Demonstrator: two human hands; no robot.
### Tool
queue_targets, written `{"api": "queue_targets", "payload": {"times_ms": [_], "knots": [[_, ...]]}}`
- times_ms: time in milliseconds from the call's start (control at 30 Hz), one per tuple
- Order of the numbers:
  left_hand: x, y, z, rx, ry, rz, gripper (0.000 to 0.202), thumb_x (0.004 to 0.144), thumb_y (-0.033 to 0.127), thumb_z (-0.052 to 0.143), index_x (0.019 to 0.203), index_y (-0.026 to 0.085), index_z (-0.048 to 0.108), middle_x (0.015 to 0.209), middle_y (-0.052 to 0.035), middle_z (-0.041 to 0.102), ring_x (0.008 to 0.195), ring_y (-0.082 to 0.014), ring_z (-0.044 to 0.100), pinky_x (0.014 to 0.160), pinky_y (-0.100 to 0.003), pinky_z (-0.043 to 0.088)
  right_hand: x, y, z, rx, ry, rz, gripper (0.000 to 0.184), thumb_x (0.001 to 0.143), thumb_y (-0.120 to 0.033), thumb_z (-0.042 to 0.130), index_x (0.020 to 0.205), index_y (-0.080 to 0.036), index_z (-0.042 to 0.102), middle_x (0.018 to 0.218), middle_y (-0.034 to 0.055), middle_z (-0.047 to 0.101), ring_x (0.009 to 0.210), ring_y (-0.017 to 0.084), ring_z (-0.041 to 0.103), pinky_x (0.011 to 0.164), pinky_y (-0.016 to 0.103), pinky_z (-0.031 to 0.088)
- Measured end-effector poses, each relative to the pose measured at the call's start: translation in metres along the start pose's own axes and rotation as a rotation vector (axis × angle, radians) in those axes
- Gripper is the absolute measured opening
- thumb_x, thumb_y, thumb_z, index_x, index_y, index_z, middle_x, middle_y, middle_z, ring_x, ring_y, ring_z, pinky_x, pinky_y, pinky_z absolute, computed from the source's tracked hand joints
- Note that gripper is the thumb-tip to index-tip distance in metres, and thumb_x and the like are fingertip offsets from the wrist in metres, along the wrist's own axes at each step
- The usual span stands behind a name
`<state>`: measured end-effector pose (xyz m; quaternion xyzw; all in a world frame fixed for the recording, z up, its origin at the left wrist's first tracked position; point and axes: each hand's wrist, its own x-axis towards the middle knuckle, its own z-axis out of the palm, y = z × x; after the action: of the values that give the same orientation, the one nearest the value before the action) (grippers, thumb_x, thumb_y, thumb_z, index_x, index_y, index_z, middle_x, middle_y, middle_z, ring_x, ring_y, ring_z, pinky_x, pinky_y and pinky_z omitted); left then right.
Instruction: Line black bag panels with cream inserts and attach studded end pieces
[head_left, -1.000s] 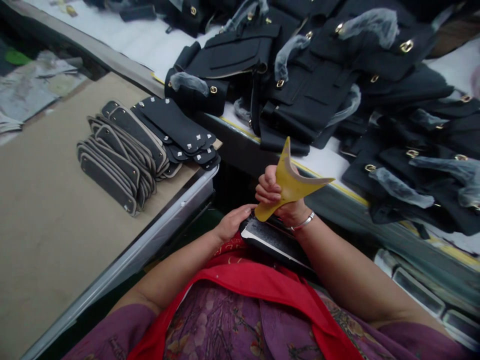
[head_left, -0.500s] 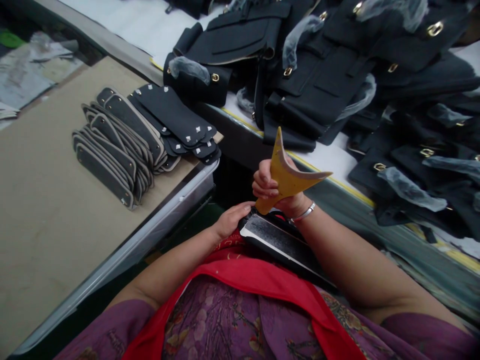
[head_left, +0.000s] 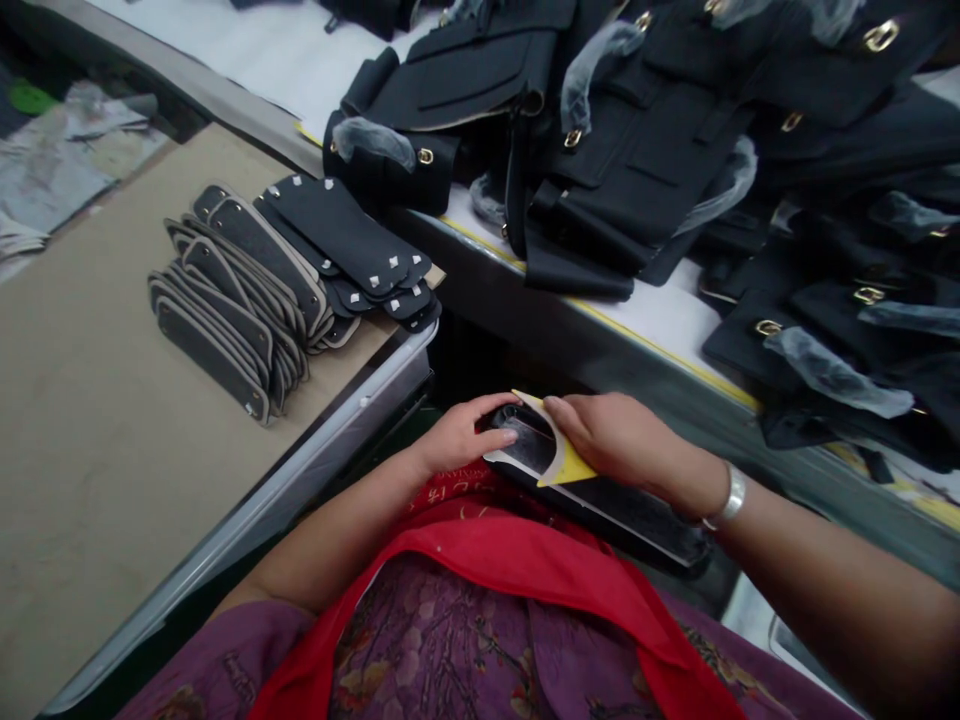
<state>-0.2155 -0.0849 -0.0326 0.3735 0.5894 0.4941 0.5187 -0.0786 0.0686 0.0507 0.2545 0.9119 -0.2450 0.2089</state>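
Bags (head_left: 630, 165) beyond, left hand (head_left: 457, 435) gripping black piece (head_left: 630, 515) (thumb uppermost), right hand (head_left: 626, 440) grasping yellow tool (head_left: 574, 468)

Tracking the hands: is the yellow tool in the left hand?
No, the right hand holds the yellow tool.

Right hand (head_left: 622, 440) hides part of yellow scraper (head_left: 576, 468). Lettering (head_left: 461, 490) on red apron (head_left: 517, 545): creased, I cannot read it. Black bags (head_left: 840, 110), far right: partly out of view.
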Motion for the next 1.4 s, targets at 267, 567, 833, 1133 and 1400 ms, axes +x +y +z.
{"api": "queue_targets", "payload": {"times_ms": [267,567,833,1133,1400], "knots": [[0.004,0.007,-0.001,0.195,-0.036,-0.008,0.035,0.077,0.029,0.058,0.109,0.015,0.064,0.106,-0.0086,0.067,0.093,-0.0216,0.063,0.082,-0.03,0.048,-0.016,-0.002,0.024,-0.348,0.002,0.003,0.057,0.094,-0.048,0.01,0.093,-0.019,0.059,0.088,0.0112,0.067,0.074,0.022,0.064,0.057,0.029,0.04],[-0.001,-0.001,-0.001,0.114,-0.041,-0.062,0.04,0.078,0.032,0.058,0.114,0.015,0.061,0.111,-0.0099,0.065,0.095,-0.0221,0.062,0.082,-0.03,0.048,-0.01,0.002,0.022,-0.359,-0.07,-0.098,0.056,0.094,-0.048,0.013,0.094,-0.017,0.06,0.086,0.0118,0.067,0.074,0.021,0.063,0.059,0.029,0.039],[0.006,0.005,0.017,-0.124,-0.043,-0.203,0.041,0.076,0.037,0.061,0.11,0.014,0.062,0.098,-0.0083,0.068,0.084,-0.0192,0.063,0.072,-0.027,0.047,-0.003,0.01,0.025,-0.326,-0.091,-0.16,0.057,0.094,-0.048,0.014,0.095,-0.015,0.061,0.087,0.0125,0.067,0.077,0.022,0.064,0.061,0.029,0.039],[0.008,0.008,0.028,-0.25,0.025,-0.257,0.044,0.065,0.034,0.075,0.102,0.014,0.064,0.091,-0.0059,0.068,0.083,-0.0176,0.062,0.076,-0.027,0.046,0.012,0.014,0.025,-0.323,-0.011,-0.267,0.054,0.095,-0.045,0.015,0.09,-0.016,0.061,0.084,0.0107,0.068,0.073,0.022,0.064,0.059,0.028,0.037],[0.014,0.004,0.031,-0.5,0.09,-0.323,0.045,0.079,0.053,0.056,0.089,0.011,0.068,0.082,-0.0066,0.069,0.077,-0.017,0.062,0.075,-0.027,0.044,0.014,0.015,0.021,-0.289,-0.047,-0.27,0.059,0.094,-0.049,0.014,0.091,-0.015,0.062,0.086,0.0127,0.068,0.076,0.022,0.063,0.061,0.028,0.038]]}}
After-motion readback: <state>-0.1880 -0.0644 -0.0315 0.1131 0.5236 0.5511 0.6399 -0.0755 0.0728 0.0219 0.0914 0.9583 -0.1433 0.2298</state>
